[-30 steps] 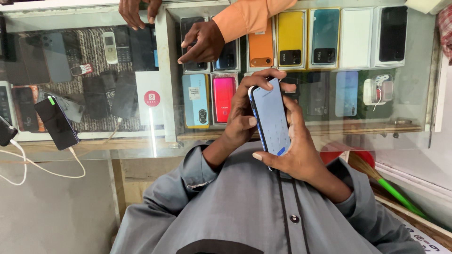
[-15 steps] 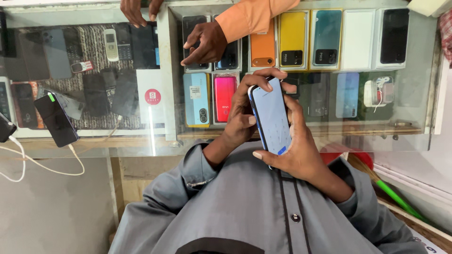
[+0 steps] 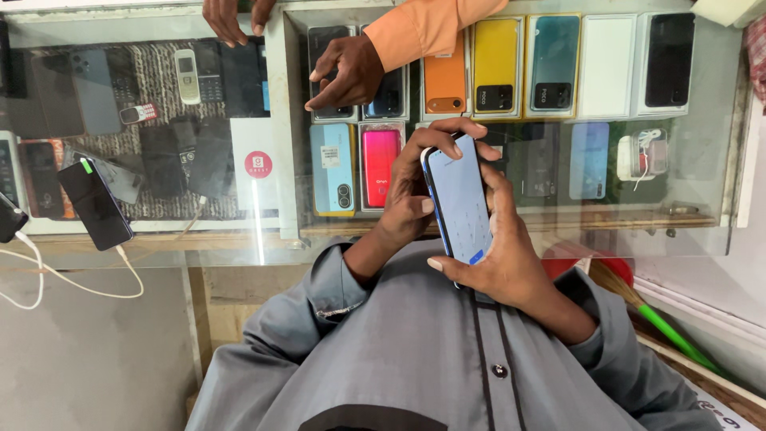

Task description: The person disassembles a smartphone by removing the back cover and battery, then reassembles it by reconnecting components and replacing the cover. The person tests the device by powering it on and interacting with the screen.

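I hold a smartphone [image 3: 459, 199] with a lit pale-blue screen upright over the glass counter [image 3: 702, 183]. My right hand [image 3: 511, 263] cradles its lower half from the right, thumb at the left edge. My left hand [image 3: 411, 195] grips it from the left, with fingers curled over the top edge. Both grey sleeves of my shirt [image 3: 415, 359] fill the bottom of the view.
Another person's hand [image 3: 345, 73] in an orange sleeve rests on the glass over boxed phones; a second hand [image 3: 231, 16] sits at the top edge. Coloured phone boxes [image 3: 495, 68] fill the case. A black phone [image 3: 94, 203] with a white cable [image 3: 80, 279] lies at left. A green-handled broom [image 3: 662, 327] is at right.
The other person's hand on the glass shifted slightly and came back. My hands and the phone have barely moved.
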